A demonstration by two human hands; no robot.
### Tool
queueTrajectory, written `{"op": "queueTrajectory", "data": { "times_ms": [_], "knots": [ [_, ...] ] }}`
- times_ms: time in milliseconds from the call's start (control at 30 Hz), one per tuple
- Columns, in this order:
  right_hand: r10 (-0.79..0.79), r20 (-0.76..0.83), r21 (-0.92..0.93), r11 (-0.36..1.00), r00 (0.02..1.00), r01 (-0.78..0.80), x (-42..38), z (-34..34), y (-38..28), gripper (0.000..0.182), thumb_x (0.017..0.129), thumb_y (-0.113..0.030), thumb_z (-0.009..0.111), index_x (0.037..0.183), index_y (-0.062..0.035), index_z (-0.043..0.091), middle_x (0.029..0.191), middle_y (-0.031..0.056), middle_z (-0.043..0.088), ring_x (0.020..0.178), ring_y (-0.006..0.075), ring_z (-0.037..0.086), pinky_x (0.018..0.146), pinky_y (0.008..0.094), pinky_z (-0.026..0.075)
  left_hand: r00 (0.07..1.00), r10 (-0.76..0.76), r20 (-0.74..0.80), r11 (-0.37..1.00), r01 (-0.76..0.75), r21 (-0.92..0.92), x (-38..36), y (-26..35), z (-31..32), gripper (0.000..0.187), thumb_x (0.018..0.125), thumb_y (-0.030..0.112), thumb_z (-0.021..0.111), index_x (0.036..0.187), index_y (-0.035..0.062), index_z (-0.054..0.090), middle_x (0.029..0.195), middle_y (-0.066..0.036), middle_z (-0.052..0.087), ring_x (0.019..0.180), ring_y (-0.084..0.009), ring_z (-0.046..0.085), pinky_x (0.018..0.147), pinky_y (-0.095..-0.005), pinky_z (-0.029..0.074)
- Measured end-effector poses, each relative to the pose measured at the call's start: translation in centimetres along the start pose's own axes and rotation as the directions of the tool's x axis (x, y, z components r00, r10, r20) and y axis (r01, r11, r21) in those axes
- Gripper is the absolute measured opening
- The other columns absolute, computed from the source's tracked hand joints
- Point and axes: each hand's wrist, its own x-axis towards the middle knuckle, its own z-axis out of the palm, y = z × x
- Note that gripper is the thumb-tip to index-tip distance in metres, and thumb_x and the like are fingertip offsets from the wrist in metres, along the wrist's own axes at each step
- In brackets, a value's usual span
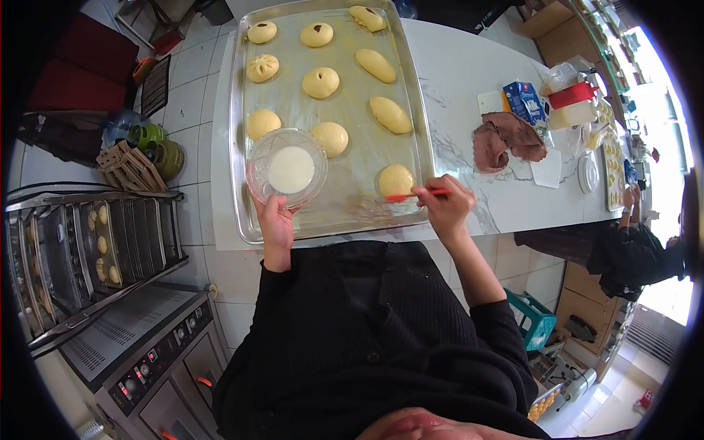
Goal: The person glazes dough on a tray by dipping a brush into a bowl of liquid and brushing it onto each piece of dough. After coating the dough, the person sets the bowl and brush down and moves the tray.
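My left hand (276, 226) is closed on the rim of a clear glass bowl (320, 167) with white, milky liquid (291, 169) in it, held over the tray's near left part. In my right hand (449, 210) is a red pastry brush (400, 197), its head against the near side of a round dough bun (397, 180). A large metal baking tray (352, 220) carries several pale buns, round and oval. Beside the bowl sit a round bun (330, 139) and another partly hidden bun (263, 123). A pleated bun (262, 68) lies farther back.
Right of the tray, a brown cloth (506, 141) and a blue milk carton (525, 101) lie on the marble-patterned table (458, 81). At left stand a tray rack (95, 257) and an oven (147, 359). Another person (634, 253) is at the far right, near a second tray (613, 172).
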Motion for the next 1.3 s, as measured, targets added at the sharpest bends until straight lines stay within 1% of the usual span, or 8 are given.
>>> {"op": "queueTrajectory", "data": {
  "times_ms": [133, 433, 633, 833, 933, 1067, 1200, 1300],
  "knots": [
    [0.128, -0.049, 0.147, 0.982, 0.991, -0.12, 1.7, 1.8, -1.1, 0.013, 0.074, -0.002, 0.065, 0.064, 0.0017, 0.058, 0.052, 0.0027, 0.053, 0.041, 0.0093, 0.054, 0.038, 0.0192, 0.037, 1.0, 0.025, -0.01, 0.999, -0.024, 0.022, 0.2, -0.3, -0.4, 0.075, 0.068, 0.0, 0.034, 0.136, 0.0195, 0.012, 0.131, -0.013, 0.028, 0.112, -0.03, 0.045, 0.077, -0.0457, 0.052],
    [0.189, -0.193, 0.112, 0.979, 0.963, -0.169, 4.0, 2.5, 0.3, 0.021, 0.086, -0.013, 0.053, 0.07, -0.0001, 0.053, 0.05, 0.0027, 0.052, 0.039, 0.0067, 0.051, 0.035, 0.0202, 0.035, 0.999, 0.041, 0.016, 0.999, -0.041, -0.033, 0.1, 0.2, -0.7, 0.075, 0.068, -0.004, 0.031, 0.136, 0.0212, 0.011, 0.133, -0.011, 0.025, 0.114, -0.0277, 0.042, 0.077, -0.045, 0.051],
    [0.18, 0.023, -0.006, 0.984, 0.983, -0.18, 2.2, 2.5, -0.4, 0.021, 0.084, -0.015, 0.056, 0.068, -0.0029, 0.051, 0.05, 0.006, 0.049, 0.037, 0.0134, 0.052, 0.035, 0.0239, 0.036, 0.999, 0.044, -0.001, 0.998, -0.044, -0.034, 0.4, 0.3, -1.2, 0.075, 0.068, -0.005, 0.031, 0.136, 0.019, 0.012, 0.133, -0.012, 0.025, 0.115, -0.0287, 0.042, 0.079, -0.0447, 0.051],
    [0.185, -0.118, -0.122, 0.972, 0.975, -0.2, 4.6, 2.2, 1.2, 0.023, 0.088, -0.017, 0.05, 0.072, -0.0005, 0.052, 0.051, 0.0035, 0.05, 0.038, 0.0086, 0.051, 0.038, 0.0209, 0.037, 0.999, 0.048, -0.004, 0.998, -0.048, -0.036, 0.5, -0.1, -1.6, 0.074, 0.068, -0.005, 0.031, 0.136, 0.0184, 0.012, 0.133, -0.012, 0.025, 0.114, -0.0287, 0.042, 0.078, -0.0441, 0.052],
    [0.163, -0.265, -0.007, 0.985, 0.95, -0.171, 6.9, 1.9, 1.3, 0.021, 0.087, -0.019, 0.052, 0.073, -0.0032, 0.051, 0.052, 0.0044, 0.052, 0.04, 0.0114, 0.053, 0.039, 0.0236, 0.037, 0.999, 0.046, -0.012, 0.999, -0.047, -0.019, 0.1, 0.3, -1.2, 0.075, 0.068, -0.004, 0.031, 0.136, 0.0184, 0.011, 0.133, -0.012, 0.025, 0.113, -0.0285, 0.043, 0.077, -0.0444, 0.052],
    [0.199, -0.22, 0.384, 0.917, 0.955, -0.103, 8.7, 1.8, -1.5, 0.027, 0.09, -0.02, 0.046, 0.074, 0.0013, 0.05, 0.064, 0.0053, 0.054, 0.047, 0.0087, 0.051, 0.043, 0.0206, 0.037, 1.0, 0.019, 0.009, 0.999, -0.019, -0.027, -0.2, 0.5, -0.8, 0.075, 0.069, -0.004, 0.033, 0.137, 0.0194, 0.009, 0.133, -0.011, 0.026, 0.112, -0.028, 0.044, 0.077, -0.0448, 0.052],
    [-0.126, -0.108, 0.558, 0.813, 0.986, 0.165, 8.2, 3.7, -4.7, 0.034, 0.092, -0.027, 0.04, 0.076, 0.0019, 0.049, 0.072, 0.008, 0.056, 0.051, 0.009, 0.052, 0.047, 0.0211, 0.041, 0.998, -0.037, 0.058, 0.999, 0.039, -0.02, -0.2, 0.1, -0.7, 0.076, 0.07, -0.003, 0.034, 0.137, 0.0225, 0.008, 0.133, -0.011, 0.026, 0.115, -0.0269, 0.041, 0.077, -0.045, 0.051],
    [0.068, 0.189, 0.687, 0.703, 0.98, -0.181, 7.3, 5.5, -7.3, 0.027, 0.091, -0.024, 0.042, 0.085, 0.002, 0.046, 0.075, 0.0111, 0.059, 0.057, 0.0111, 0.057, 0.053, 0.0235, 0.048, 0.995, -0.062, 0.077, 0.998, 0.061, 0.011, -0.1, 0.2, -0.4, 0.079, 0.067, -0.004, 0.033, 0.137, 0.0225, 0.008, 0.133, -0.01, 0.023, 0.117, -0.0249, 0.038, 0.077, -0.0424, 0.051]
  ]
}}
